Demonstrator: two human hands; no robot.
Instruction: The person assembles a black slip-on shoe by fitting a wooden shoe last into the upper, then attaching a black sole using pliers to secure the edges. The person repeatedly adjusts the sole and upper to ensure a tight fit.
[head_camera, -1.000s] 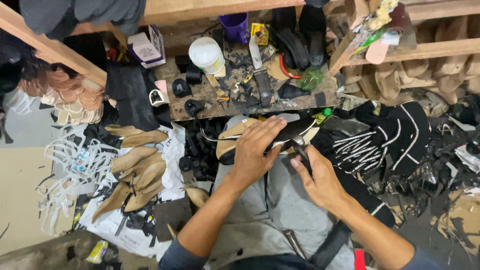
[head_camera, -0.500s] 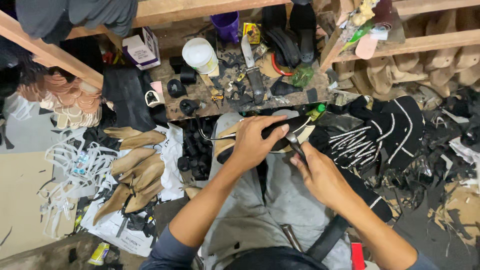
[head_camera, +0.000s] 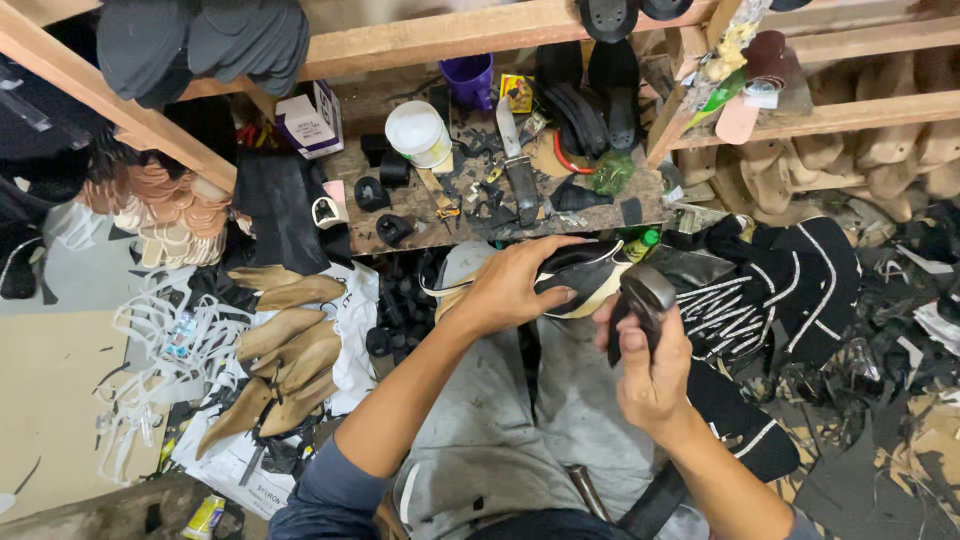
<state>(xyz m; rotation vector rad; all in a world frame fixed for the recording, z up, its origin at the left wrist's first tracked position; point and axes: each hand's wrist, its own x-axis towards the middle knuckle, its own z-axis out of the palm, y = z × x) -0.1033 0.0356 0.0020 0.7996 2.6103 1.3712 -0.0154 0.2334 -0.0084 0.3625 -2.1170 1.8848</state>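
— How's the light?
— Even and fairly bright, falling from above; no harsh glare. The white tub (head_camera: 418, 133) at twelve o'clock is the brightest spot.
— Shadows?
— Deep under the wooden bench (head_camera: 500, 215) and among the dark scraps at three o'clock.
— Sharpness?
— Centre crisp. The right hand (head_camera: 652, 368) looks slightly soft. The beams bend toward the edges, wide-angle distortion.

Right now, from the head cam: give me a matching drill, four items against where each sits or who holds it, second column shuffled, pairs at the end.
Items:
1 black shoe upper
2 dark hammer-like tool
3 white tub
4 tan wooden lasts

Places:
A heaped on white sheets on the floor, far left
B gripped in the right hand
C held by the left hand
D standing on the cluttered workbench

Pairs: 1-C, 2-B, 3-D, 4-A
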